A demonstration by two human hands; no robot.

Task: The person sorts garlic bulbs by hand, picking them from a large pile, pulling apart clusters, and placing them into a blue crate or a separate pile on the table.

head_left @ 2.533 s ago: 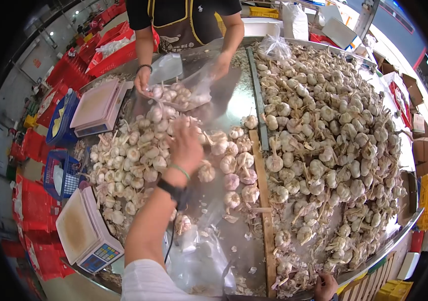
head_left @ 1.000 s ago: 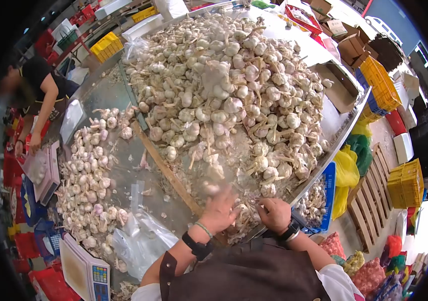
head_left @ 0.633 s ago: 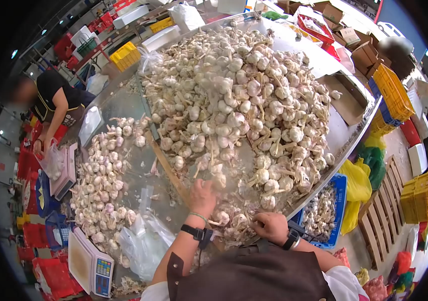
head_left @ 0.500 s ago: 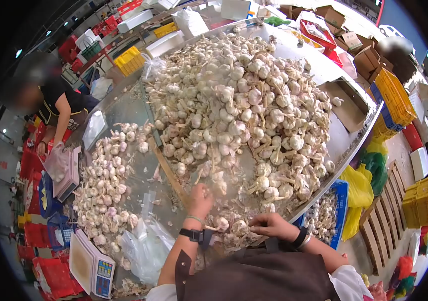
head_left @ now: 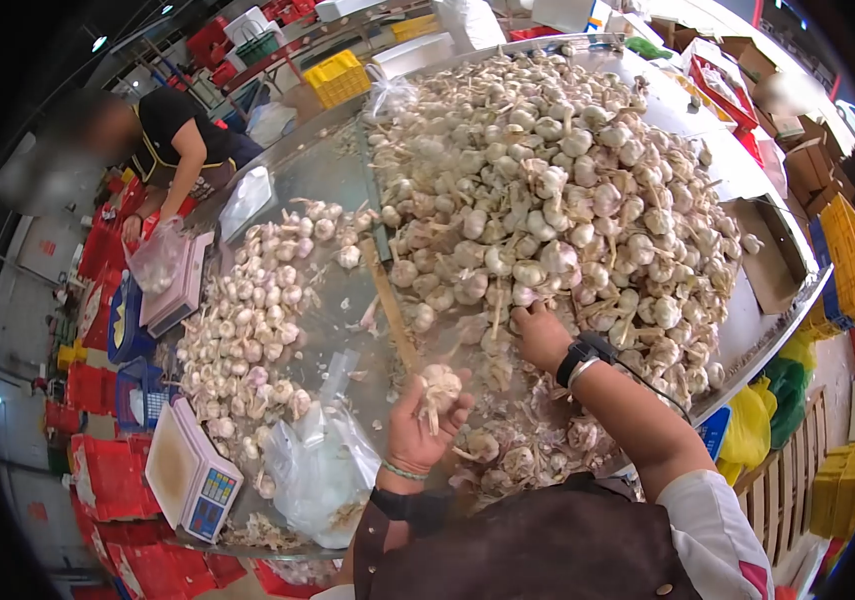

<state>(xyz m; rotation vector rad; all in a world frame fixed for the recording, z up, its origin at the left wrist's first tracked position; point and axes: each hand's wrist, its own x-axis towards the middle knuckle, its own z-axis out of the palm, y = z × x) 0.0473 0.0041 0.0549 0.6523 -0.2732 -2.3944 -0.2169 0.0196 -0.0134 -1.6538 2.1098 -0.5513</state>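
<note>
My left hand (head_left: 415, 430) is turned palm up, its fingers curled round a garlic bulb (head_left: 440, 380) with the stem pointing down. At the near edge of the large garlic heap (head_left: 567, 190), my right hand (head_left: 544, 338) has its fingers bent onto a garlic bulb (head_left: 524, 295); the fingertips are partly hidden. Loose bulbs and papery skins (head_left: 527, 462) lie between my forearms and the heap. Across a wooden strip (head_left: 389, 305), to the left, cleaner short-stemmed bulbs (head_left: 257, 330) are spread on the metal table (head_left: 332, 185).
A scale (head_left: 187, 470) and clear plastic bags (head_left: 322, 465) stand at the table's near left. Another person (head_left: 182, 140) bends over a second scale (head_left: 177, 285) with a bag. A cardboard box (head_left: 767, 255) lies at the right edge; yellow crates (head_left: 847, 265) and a pallet (head_left: 782, 500) are beyond.
My left hand has turned palm up and now shows a garlic bulb. My right hand has moved from the near skins forward to the heap. The view has swung left.
</note>
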